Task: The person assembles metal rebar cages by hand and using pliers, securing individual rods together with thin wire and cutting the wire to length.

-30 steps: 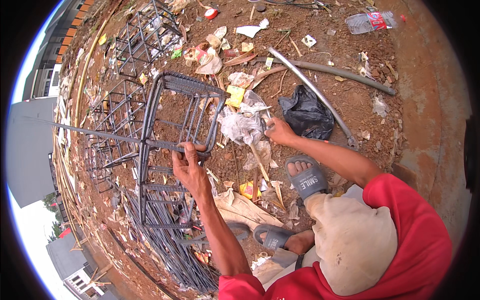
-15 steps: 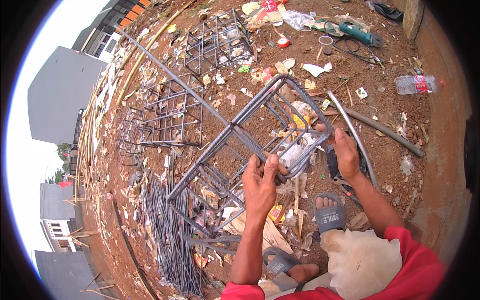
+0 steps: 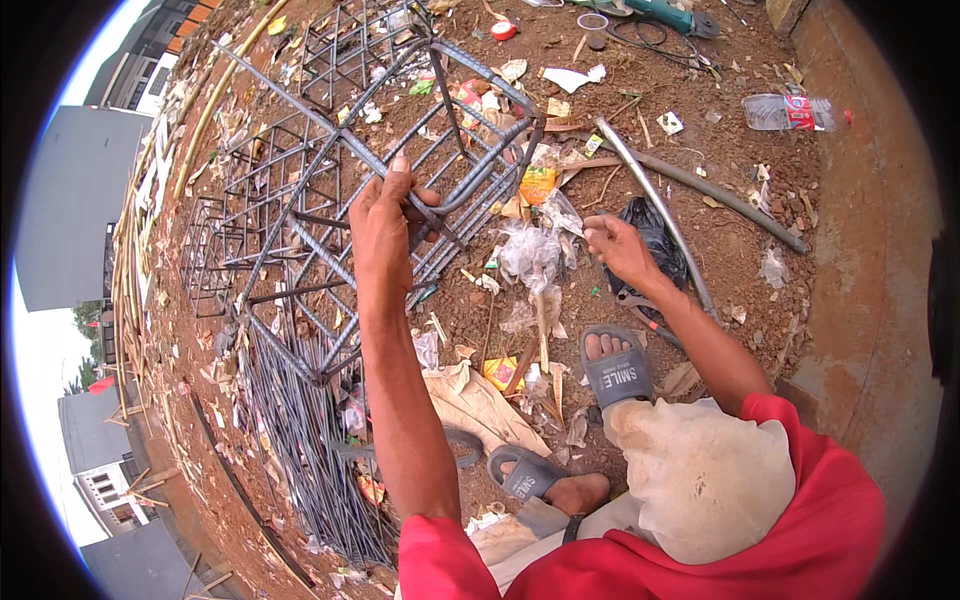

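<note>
My left hand [image 3: 385, 215] is closed round a bar of a rebar cage [image 3: 487, 70], thumb on top. The cage is made of ribbed steel bars with square, round-cornered hoops and hangs tilted above the ground. A long straight bar [image 3: 275, 88] runs from it toward the far left. To the right of the cage, my right hand [image 3: 625, 255] is off the steel, fingers loosely apart with nothing visible in them. Below that hand lie a black plastic bag [image 3: 650, 240] and crumpled clear plastic [image 3: 535, 255].
More rebar cages [image 3: 265, 180] stand at the far left. A pile of loose rebar [image 3: 310, 460] lies on the near left. A metal pipe [image 3: 660, 215], a plastic bottle [image 3: 790, 113] and a green angle grinder [image 3: 675, 15] with its cord are on the littered soil beside a low wall [image 3: 870, 250].
The cage has swung away and to the left, its near end turned and raised, in my left hand. My right hand has let go of its corner and come down. The view has shifted right.
</note>
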`<state>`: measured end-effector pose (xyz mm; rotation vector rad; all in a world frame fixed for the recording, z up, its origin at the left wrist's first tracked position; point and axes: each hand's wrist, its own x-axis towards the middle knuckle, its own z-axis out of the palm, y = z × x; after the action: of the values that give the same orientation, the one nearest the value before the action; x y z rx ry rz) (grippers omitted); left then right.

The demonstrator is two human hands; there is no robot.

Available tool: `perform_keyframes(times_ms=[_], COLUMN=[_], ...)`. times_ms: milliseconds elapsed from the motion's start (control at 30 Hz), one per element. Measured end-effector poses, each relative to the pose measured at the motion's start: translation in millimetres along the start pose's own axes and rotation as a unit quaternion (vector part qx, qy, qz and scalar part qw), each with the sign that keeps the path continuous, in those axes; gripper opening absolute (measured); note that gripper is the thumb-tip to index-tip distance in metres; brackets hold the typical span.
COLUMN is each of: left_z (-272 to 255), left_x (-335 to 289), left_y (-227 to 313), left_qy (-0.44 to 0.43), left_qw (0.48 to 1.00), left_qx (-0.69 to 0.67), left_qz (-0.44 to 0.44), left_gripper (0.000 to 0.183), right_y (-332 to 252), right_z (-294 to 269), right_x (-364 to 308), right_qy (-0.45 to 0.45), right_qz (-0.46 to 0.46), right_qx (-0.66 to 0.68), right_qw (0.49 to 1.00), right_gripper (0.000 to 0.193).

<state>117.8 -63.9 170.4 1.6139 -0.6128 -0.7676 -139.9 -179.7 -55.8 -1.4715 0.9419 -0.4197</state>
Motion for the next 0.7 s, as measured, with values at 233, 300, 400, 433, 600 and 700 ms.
perform_keyframes(times_ms=[233, 300, 400, 433, 600, 700], left_z=[9, 7, -1, 0, 12, 9], left_x=[3, 6, 8, 10, 16, 8], left_y=[11, 15, 18, 20, 21, 14], left_qy=[0.006, 0.008, 0.027, 0.037, 0.076, 0.113], left_qw=[1.0, 1.0, 0.998, 0.997, 0.995, 0.988], left_qx=[0.02, 0.029, 0.054, 0.067, 0.044, 0.082], left_qz=[-0.005, -0.009, -0.012, -0.01, 0.037, 0.057], left_gripper=[0.031, 0.032, 0.035, 0.037, 0.057, 0.068], right_y=[42, 49, 50, 56, 70, 27], right_z=[13, 28, 61, 71, 61, 37], right_x=[-10, -1, 3, 3, 23, 7], right_qy=[-0.001, -0.036, -0.079, -0.021, -0.022, -0.122], right_qz=[-0.017, -0.013, -0.006, -0.038, 0.066, 0.239], right_qx=[-0.189, -0.201, -0.235, -0.305, -0.378, -0.234], right_qw=[0.982, 0.979, 0.969, 0.951, 0.923, 0.935], right_gripper=[0.023, 0.024, 0.03, 0.032, 0.044, 0.04])
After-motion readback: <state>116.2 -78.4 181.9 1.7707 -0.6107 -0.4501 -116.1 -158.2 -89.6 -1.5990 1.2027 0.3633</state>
